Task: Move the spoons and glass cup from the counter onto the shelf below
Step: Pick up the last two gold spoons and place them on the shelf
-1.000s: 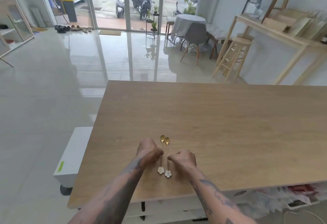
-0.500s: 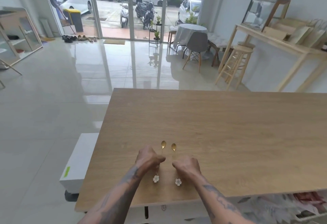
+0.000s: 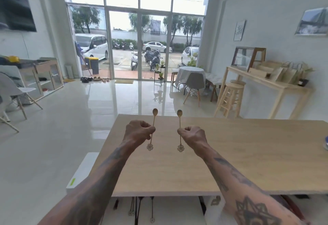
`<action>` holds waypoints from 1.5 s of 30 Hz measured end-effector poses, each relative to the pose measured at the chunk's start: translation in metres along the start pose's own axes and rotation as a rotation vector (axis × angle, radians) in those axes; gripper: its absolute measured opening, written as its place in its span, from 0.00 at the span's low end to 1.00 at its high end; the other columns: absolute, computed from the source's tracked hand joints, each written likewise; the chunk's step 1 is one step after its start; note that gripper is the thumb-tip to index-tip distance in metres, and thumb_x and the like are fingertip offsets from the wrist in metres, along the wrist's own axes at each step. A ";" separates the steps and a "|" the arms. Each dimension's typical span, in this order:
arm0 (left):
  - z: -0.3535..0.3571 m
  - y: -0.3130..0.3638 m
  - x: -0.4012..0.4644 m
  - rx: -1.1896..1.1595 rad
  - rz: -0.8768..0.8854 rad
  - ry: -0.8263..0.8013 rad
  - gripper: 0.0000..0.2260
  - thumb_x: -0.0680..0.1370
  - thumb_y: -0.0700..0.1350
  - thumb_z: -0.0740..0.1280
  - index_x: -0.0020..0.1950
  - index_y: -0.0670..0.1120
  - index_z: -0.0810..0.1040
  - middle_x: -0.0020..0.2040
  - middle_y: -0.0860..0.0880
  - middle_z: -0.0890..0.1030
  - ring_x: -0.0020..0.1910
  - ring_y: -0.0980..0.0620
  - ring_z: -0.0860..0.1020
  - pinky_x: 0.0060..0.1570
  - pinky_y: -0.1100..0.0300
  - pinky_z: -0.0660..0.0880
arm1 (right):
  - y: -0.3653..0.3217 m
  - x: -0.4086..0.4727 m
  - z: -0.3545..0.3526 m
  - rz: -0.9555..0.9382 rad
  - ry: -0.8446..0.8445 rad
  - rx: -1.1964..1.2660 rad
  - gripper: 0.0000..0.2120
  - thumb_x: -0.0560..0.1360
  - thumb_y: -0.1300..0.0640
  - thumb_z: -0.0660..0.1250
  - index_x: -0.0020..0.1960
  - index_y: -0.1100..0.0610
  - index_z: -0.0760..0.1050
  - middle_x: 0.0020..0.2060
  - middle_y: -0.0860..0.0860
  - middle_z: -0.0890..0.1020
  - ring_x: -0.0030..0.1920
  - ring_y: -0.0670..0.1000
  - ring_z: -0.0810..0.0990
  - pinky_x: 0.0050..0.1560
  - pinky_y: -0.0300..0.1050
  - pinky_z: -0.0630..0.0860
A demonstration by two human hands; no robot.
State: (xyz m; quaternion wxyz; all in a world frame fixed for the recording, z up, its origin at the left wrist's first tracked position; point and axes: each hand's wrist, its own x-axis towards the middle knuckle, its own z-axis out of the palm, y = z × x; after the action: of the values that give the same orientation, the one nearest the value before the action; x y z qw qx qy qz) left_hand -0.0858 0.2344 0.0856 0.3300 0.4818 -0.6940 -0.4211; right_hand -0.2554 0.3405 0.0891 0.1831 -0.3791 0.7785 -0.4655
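Note:
Two thin gold spoons with flower-shaped handle ends are lifted off the wooden counter (image 3: 239, 153). My left hand (image 3: 137, 131) pinches the left spoon (image 3: 153, 118) at mid-handle, bowl up and flower end down. The right spoon (image 3: 179, 120) is pinched the same way by my right hand (image 3: 192, 136). Both hands hover above the counter's far left part, roughly a hand's width apart. Under the counter's front edge a white shelf (image 3: 168, 208) shows, with several similar spoons (image 3: 151, 212) lying on it. No glass cup is in view.
A low white unit (image 3: 79, 173) stands left of the counter. A blue-and-white object (image 3: 326, 143) sits at the counter's right edge. Across the shiny floor are a wooden stool (image 3: 230, 97), a side table (image 3: 266, 82), chairs and a glass door.
Both hands have raised the spoons off the counter and moved them apart. The camera view has tilted up, showing more of the room.

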 end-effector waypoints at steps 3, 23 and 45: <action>-0.006 0.026 -0.045 0.003 0.066 0.034 0.04 0.68 0.46 0.74 0.37 0.46 0.86 0.31 0.47 0.86 0.32 0.55 0.85 0.26 0.66 0.70 | -0.014 -0.035 -0.035 -0.073 0.014 0.008 0.14 0.70 0.54 0.68 0.29 0.55 0.68 0.28 0.53 0.68 0.30 0.50 0.64 0.33 0.46 0.60; -0.003 -0.104 -0.176 0.077 -0.193 0.082 0.07 0.68 0.49 0.74 0.41 0.47 0.86 0.34 0.54 0.85 0.31 0.59 0.83 0.29 0.68 0.72 | 0.060 -0.154 0.040 0.091 -0.268 -0.121 0.17 0.73 0.50 0.67 0.31 0.61 0.76 0.29 0.58 0.76 0.34 0.58 0.75 0.35 0.46 0.71; 0.150 -0.473 -0.002 0.334 -0.596 -0.065 0.09 0.71 0.43 0.76 0.48 0.42 0.83 0.41 0.45 0.87 0.28 0.55 0.83 0.31 0.63 0.82 | 0.386 -0.027 0.322 0.602 -0.524 -0.308 0.09 0.70 0.54 0.70 0.40 0.60 0.74 0.33 0.51 0.75 0.31 0.49 0.73 0.27 0.33 0.70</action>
State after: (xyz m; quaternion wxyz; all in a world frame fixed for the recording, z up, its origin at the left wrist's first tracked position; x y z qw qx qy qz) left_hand -0.0297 0.1908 -0.4054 0.0870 0.6971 -0.5923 -0.3946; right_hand -0.1939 0.2802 -0.4071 0.4436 -0.2635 0.8420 -0.1576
